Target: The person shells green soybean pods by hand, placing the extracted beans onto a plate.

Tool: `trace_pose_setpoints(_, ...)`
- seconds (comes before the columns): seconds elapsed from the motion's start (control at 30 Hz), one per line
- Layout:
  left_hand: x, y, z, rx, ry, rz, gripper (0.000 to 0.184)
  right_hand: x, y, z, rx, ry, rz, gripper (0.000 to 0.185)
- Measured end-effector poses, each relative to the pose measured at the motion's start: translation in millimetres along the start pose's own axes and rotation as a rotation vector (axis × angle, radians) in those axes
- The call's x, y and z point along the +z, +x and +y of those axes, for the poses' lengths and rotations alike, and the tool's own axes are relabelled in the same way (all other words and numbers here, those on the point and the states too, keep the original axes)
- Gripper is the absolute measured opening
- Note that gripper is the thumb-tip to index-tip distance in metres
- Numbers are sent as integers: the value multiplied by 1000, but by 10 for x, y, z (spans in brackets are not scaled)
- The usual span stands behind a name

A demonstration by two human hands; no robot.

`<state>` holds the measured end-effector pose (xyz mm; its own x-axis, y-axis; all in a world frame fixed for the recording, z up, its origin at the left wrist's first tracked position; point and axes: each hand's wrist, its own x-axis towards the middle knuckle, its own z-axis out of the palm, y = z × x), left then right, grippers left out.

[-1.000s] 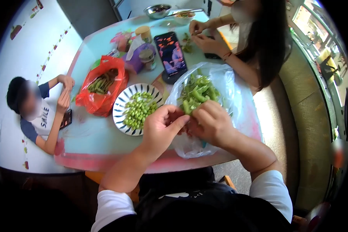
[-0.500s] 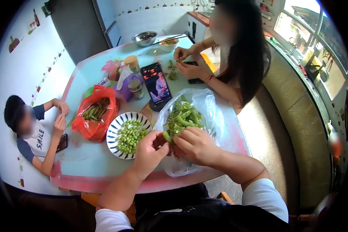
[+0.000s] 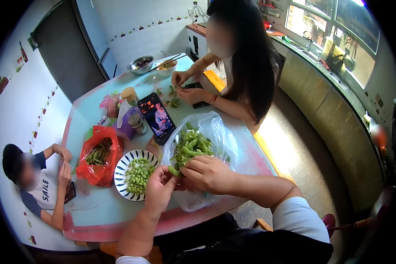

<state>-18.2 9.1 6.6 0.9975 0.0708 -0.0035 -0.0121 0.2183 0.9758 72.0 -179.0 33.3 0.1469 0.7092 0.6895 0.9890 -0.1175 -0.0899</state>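
Note:
A green edamame pod (image 3: 174, 171) is pinched between the fingertips of my left hand (image 3: 159, 188). My right hand (image 3: 210, 174) closes on the other end of that pod, its fingers curled and partly covering it. Both hands are over the near edge of a clear plastic bag (image 3: 226, 138), which holds a heap of edamame pods (image 3: 192, 145). Left of my left hand is a white plate (image 3: 120, 177) with dark stripes round its rim. Shelled green beans (image 3: 138, 176) are piled on the plate.
A red bag (image 3: 97, 176) of pods, a propped phone (image 3: 157, 116), a glass jar (image 3: 137, 124) and a purple tissue pack (image 3: 126, 127) stand on the table. Bowls (image 3: 140, 66) are at the far end. Two other people sit at the left and far right, hands raised.
The camera view has turned right, shifting the scene left and slightly down. My hands stay together at the pod, which now shows more clearly between them.

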Motion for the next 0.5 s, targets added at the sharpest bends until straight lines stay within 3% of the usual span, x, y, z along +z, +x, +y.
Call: trace_pose_setpoints(0.5,-3,-12,29,126,49,71,12,-13,22,34,34,-47,117,28)
